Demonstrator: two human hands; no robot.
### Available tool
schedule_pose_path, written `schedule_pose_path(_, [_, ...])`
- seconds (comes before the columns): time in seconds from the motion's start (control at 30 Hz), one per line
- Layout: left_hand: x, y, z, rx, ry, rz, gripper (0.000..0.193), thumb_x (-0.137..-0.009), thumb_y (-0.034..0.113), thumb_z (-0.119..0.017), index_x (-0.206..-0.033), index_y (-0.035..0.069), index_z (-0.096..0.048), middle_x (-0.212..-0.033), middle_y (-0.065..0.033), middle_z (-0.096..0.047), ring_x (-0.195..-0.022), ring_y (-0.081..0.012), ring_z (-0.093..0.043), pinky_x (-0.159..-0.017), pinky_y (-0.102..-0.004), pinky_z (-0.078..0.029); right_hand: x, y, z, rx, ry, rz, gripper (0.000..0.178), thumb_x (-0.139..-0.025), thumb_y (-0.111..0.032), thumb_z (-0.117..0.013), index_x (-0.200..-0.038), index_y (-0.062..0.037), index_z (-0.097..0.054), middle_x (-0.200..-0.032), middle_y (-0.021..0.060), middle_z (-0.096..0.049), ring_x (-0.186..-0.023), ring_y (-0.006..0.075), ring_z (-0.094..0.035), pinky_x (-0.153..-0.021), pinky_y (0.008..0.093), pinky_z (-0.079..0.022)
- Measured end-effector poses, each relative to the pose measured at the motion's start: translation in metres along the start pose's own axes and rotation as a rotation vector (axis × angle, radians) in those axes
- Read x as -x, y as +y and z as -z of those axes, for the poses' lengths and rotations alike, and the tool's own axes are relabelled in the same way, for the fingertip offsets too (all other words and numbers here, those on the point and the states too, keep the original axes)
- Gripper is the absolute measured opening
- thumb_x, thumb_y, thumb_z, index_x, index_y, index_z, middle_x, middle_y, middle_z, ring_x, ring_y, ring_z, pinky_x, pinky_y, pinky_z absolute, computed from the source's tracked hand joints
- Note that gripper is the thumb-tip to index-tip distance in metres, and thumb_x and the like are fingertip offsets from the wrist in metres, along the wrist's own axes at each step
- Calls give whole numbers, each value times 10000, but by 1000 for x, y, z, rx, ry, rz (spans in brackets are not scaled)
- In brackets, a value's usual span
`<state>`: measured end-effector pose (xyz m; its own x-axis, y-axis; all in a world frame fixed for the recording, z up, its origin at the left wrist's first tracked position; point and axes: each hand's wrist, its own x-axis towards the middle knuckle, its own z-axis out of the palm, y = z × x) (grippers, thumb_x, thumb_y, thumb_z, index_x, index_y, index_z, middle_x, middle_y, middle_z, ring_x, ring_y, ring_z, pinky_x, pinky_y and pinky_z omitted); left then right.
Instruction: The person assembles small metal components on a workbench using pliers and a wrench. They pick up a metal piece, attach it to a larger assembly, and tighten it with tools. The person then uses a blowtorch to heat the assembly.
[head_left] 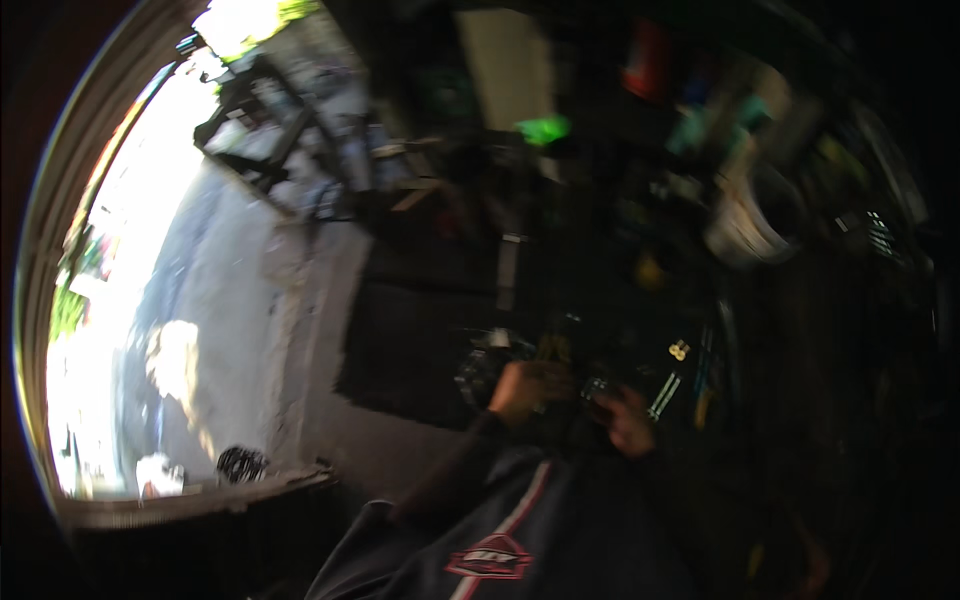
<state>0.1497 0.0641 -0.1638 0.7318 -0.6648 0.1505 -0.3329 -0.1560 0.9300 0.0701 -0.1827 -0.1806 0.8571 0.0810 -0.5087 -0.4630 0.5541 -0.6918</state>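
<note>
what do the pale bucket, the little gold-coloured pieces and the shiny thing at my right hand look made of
Bucket: probably plastic, from its pale, smooth-looking wall.
Gold-coloured pieces: perhaps brass or another yellow metal, from the bright yellow glint.
Shiny thing at your right hand: glossy, with small highlights; blur leaves metal, glass or plastic open.

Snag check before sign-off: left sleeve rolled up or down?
Down: the dark left sleeve runs almost to the left hand, with little bare skin between.
</note>
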Motion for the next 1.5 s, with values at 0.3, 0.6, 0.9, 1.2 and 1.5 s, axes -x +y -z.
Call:
schedule_pose_path(0.3, [18, 20, -28, 615, 18, 702, 215, -927, 141, -659, -1027, -25, -752, -998, -88, -735, -891, -170, -721, -773, -270, -583, 15, -5, -16, -26, 154, -14, 227, -900, -6, -730, -1117, -49, -680, -970, 16, -701, -887, 149, -692, -749, 327, -606])
schedule_pose_path(0.6, [-3, 62, -49, 399, 5, 879, 351, -1030, 298, -666, -875, -9, -735, -591, 57, -478, -501, -40, -397, -471, -261, -300, 14, -1, -12, -15, 105, 43, 204, -913, -22, -718, -1112, -14, -675, -946, 19, -694, -840, 134, -680, -712, 293, -589])
schedule_pose_path(0.9, [-3, 69, -46, 428, -9, 869, 375, -1038, 290, -664, -828, -17, -708, -596, 66, -466, -507, -32, -378, -466, -257, -283, 15, -9, -4, -23, 107, 43, 234, -942, 18, -674, -1175, 10, -654, -1000, 66, -721, -852, 163, -713, -732, 298, -605])
schedule_pose_path(1.2, [-7, 63, -29, 370, 65, 918, 406, -1049, 347, -633, -1044, -37, -765, -632, 68, -458, -539, -35, -390, -478, -244, -324, 18, -31, 7, -6, 92, 42, 165, -936, 7, -686, -1099, 18, -663, -966, 83, -730, -804, 159, -698, -705, 274, -576])
schedule_pose_path(1.5, [-69, 65, -23, 229, 9, 858, 425, -1055, 345, -611, -1105, -50, -758, -610, 78, -340, -512, -55, -381, -475, -251, -359, 9, -50, 35, 44, 56, 83, 190, -912, 26, -692, -1098, 49, -657, -898, 74, -688, -763, 152, -677, -667, 269, -540])
